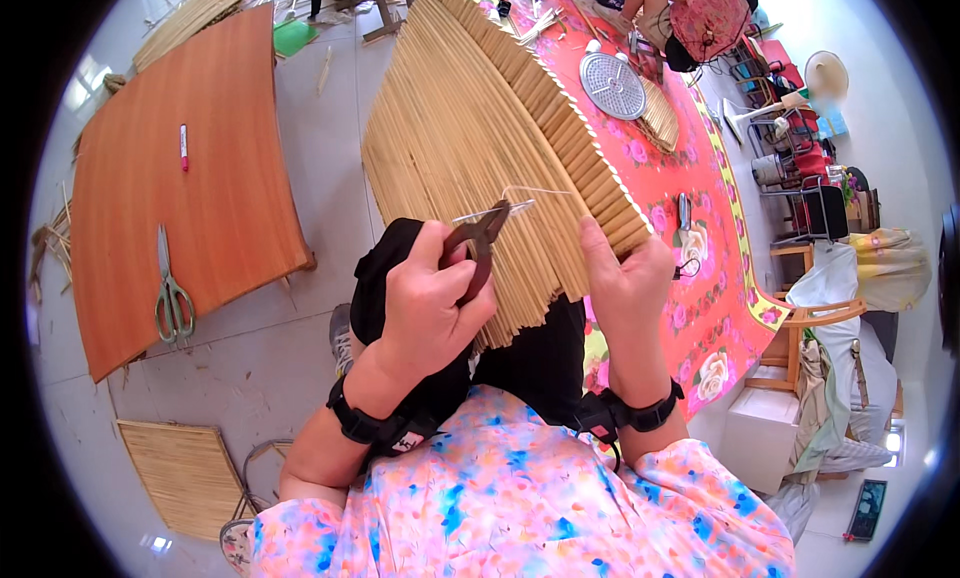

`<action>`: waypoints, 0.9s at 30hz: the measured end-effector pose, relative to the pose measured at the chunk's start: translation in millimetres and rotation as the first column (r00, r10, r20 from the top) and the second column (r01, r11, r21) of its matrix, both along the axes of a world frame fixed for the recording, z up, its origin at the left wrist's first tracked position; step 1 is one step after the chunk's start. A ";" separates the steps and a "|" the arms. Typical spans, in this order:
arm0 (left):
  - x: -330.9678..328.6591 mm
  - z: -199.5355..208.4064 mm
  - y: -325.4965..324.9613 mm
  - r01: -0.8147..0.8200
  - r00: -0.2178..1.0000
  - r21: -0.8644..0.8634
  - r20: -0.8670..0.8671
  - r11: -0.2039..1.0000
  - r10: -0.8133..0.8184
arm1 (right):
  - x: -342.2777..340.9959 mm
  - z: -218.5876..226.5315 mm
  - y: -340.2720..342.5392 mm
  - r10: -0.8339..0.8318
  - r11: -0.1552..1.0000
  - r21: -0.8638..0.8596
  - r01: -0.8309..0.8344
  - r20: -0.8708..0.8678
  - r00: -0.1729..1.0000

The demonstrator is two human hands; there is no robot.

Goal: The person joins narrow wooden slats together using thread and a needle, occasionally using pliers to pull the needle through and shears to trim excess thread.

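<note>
A large panel of thin bamboo or reed strips (470,138) rests across my lap, its right edge bordered by a row of short thick sticks (575,128). My left hand (425,298) is closed round dark pliers (487,240). At their jaws is a thin silvery needle-like piece (515,209), with a pale thread or wire (540,189) running toward the border. My right hand (628,276) grips the panel's near right corner, thumb on top and fingers curled round the edge sticks.
On the left stands an orange-brown board (190,198) bearing green-handled scissors (174,303) and a marker pen (184,148). A red flowered cloth (690,278) covers the right side, with a round grey perforated disc (613,85). Another person (690,18) sits beyond. A smaller strip panel (180,473) lies lower left.
</note>
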State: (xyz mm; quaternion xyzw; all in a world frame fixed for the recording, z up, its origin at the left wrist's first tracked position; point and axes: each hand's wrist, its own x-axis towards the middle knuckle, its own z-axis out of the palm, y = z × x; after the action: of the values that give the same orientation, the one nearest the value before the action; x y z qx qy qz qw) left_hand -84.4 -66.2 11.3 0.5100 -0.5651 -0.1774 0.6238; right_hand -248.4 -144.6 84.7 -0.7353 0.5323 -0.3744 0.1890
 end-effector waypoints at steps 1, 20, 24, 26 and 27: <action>1.3 0.9 0.4 0.053 0.998 0.008 -0.025 0.999 -0.053 | 0.7 2.4 0.2 0.000 0.999 0.039 0.000 -0.005 1.000; 23.7 20.6 26.1 0.187 0.975 0.079 0.108 0.979 -0.195 | 25.8 20.3 6.2 0.238 0.693 -0.541 -0.476 -0.451 0.860; 60.3 7.8 53.1 0.090 0.987 0.247 0.105 0.965 -0.119 | 26.7 20.9 5.2 0.241 0.693 -0.528 -0.491 -0.471 0.848; 86.4 -19.0 55.0 -0.054 0.994 0.257 0.101 0.965 0.029 | 25.3 23.3 8.1 0.242 0.687 -0.523 -0.504 -0.490 0.837; 105.0 -40.3 53.6 -0.178 0.972 0.240 0.191 0.954 0.134 | 25.0 24.1 11.6 0.225 0.718 -0.495 -0.489 -0.500 0.836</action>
State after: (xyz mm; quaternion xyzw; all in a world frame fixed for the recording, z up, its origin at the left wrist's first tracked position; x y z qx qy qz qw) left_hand 20.7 -12.6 -29.0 0.6426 -0.5471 -0.1539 0.5139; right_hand -223.4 -133.0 108.8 -0.9074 0.2552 -0.3185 -0.1001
